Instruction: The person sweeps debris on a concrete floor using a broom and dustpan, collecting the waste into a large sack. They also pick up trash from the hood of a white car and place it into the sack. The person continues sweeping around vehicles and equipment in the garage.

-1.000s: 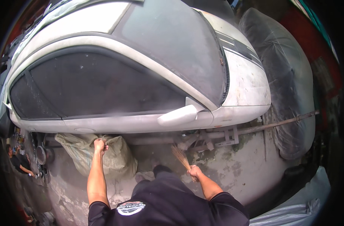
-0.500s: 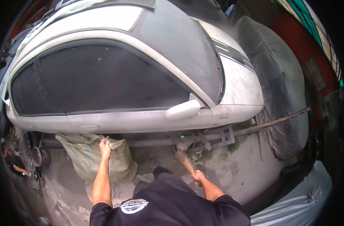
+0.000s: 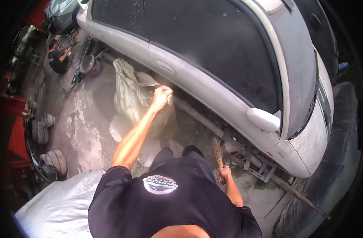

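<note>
My left hand (image 3: 161, 97) is closed on the rim of a large pale woven sack (image 3: 130, 93), which stands with its mouth partly open beside the car. The sack's contents are hidden from me. Lower and to the right, my right hand (image 3: 225, 173) grips a short stick broom (image 3: 217, 152) around its bound end, the thin bristles pointing up and away from me. The broom hangs over the ground near some metal parts, apart from the sack.
A dusty white car (image 3: 213, 89) runs along the far side, its mirror (image 3: 263, 119) jutting out. Below it lie a long pipe (image 3: 197, 115) and a metal frame (image 3: 265, 169). A bucket (image 3: 90, 65), a seated person (image 3: 59, 57) and tyres (image 3: 54, 162) are at left.
My view has swung left, so the car now slants and more ground shows at left. Both hands keep hold of the sack and broom; the broom is now more upright.
</note>
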The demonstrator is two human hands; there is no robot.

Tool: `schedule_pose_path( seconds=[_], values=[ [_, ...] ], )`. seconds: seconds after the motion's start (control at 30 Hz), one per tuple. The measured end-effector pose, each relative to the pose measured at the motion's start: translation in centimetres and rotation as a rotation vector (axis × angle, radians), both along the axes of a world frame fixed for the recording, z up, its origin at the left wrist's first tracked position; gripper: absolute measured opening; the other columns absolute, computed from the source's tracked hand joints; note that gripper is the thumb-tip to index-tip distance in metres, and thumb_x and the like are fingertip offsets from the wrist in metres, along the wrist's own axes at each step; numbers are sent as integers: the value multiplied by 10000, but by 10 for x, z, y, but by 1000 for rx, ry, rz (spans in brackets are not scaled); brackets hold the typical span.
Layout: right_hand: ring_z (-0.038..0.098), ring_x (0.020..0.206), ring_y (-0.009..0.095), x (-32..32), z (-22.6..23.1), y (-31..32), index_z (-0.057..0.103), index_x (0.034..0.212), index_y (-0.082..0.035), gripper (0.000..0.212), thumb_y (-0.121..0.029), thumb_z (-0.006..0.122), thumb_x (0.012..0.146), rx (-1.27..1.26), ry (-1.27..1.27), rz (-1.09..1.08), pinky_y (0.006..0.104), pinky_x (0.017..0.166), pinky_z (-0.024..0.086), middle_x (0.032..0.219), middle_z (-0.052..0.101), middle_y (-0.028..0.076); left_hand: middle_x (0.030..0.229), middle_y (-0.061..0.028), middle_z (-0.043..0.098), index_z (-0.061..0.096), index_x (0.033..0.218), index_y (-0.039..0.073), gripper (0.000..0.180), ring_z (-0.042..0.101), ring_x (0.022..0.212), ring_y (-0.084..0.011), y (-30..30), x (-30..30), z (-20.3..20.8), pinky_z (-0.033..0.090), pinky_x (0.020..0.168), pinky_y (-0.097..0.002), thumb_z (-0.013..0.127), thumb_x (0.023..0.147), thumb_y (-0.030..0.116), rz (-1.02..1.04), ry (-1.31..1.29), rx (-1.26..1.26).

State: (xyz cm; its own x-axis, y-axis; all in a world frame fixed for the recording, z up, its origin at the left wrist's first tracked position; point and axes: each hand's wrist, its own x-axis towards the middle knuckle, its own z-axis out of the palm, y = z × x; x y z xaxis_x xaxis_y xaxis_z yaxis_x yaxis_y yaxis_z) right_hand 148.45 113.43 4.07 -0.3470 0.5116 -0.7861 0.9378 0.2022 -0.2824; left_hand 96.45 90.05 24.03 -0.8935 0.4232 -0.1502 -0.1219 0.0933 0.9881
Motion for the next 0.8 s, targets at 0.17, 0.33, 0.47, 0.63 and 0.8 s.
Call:
schedule_pose_path(
  seconds=[0.17, 0.33, 0.47, 0.63, 0.8],
  values=[
    [738, 950, 309, -12, 4, 38, 720, 1165, -11, 431, -172, 701, 765, -51, 57, -8, 412, 834, 548, 1003, 750, 209, 794, 4, 614, 667, 903, 1, 146, 546, 744, -79, 31, 19, 31, 450, 670, -271, 626, 920, 139, 74, -23, -38],
    [690, 694, 224, 7, 1, 63, 733, 1009, 40, 274, -62, 649, 769, -3, 127, 11, 371, 643, 535, 752, 697, 130, 652, -9, 534, 596, 861, 0, 115, 488, 527, -93, 68, 40, 41, 394, 461, -267, 551, 955, 51, 115, -7, 117],
    [678, 679, 211, 31, -30, 71, 754, 1015, 5, 290, -57, 645, 754, -10, 127, -9, 383, 636, 522, 755, 695, 107, 656, -8, 536, 594, 854, -2, 128, 486, 552, -90, 98, 38, 42, 398, 476, -280, 530, 951, 49, 51, -178, 174],
    [749, 879, 293, 21, -42, 70, 731, 1092, 43, 351, -148, 652, 810, -126, -39, 76, 404, 769, 569, 925, 747, 216, 650, -35, 554, 597, 876, -25, 144, 529, 581, -114, 120, 41, 17, 437, 520, -323, 516, 946, 71, -16, -71, 89],
    [718, 776, 258, -4, -82, 84, 731, 1030, 47, 301, -125, 627, 806, -229, 25, 57, 394, 686, 543, 844, 726, 187, 686, -92, 604, 605, 911, -39, 158, 629, 661, -194, 126, 20, -14, 502, 626, -392, 528, 937, 97, -32, 92, -80]
  ],
)
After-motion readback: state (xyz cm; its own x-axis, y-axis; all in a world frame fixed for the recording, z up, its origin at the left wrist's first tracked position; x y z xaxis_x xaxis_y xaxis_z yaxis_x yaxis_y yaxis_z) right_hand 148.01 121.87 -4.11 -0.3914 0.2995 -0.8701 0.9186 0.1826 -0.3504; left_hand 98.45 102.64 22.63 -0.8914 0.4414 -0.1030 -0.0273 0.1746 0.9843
